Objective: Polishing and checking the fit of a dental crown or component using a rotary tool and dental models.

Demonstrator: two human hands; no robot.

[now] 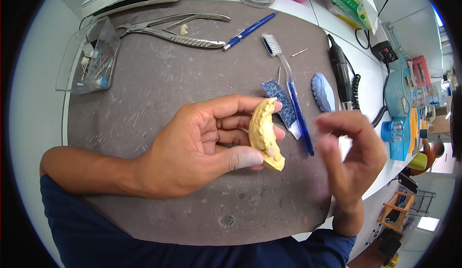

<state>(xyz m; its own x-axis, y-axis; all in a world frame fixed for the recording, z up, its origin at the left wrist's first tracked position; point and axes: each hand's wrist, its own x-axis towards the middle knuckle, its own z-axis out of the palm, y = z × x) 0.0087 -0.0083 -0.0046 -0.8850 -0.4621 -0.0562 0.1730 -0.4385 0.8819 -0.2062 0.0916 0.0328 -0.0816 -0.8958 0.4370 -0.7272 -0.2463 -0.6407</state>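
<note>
Dark blue sleeves sit lowest in view, and both forearms rise from them over a grey mat (159,80). From the lower left the left forearm runs in almost level, and the left hand (192,147) lies palm up with its fingers curled — thumb pressed along the lower edge of a yellow cast (266,134), fingertips behind its upper end. This tooth-row cast stands on edge in that grip, above the mat's middle.

Just right of the cast, apart from it, the right hand (349,155) is raised on a nearly upright wrist. Its fingers are bent loosely inward, thumb and forefinger close together; the hand is blurred, and whether anything tiny sits between those tips cannot be told.

Between the two hands and a little beyond them lies a toothbrush (291,87), blue and clear, beside a blue patterned scrap (280,102). Past the right hand's fingers rest a pale blue tray (323,91) and a black handpiece (340,70) with a coiled cord. Far beyond the left hand lie steel pliers (175,32), a blue pen (250,31) and — at the mat's far left corner — a clear box (91,58) of small tools.
</note>
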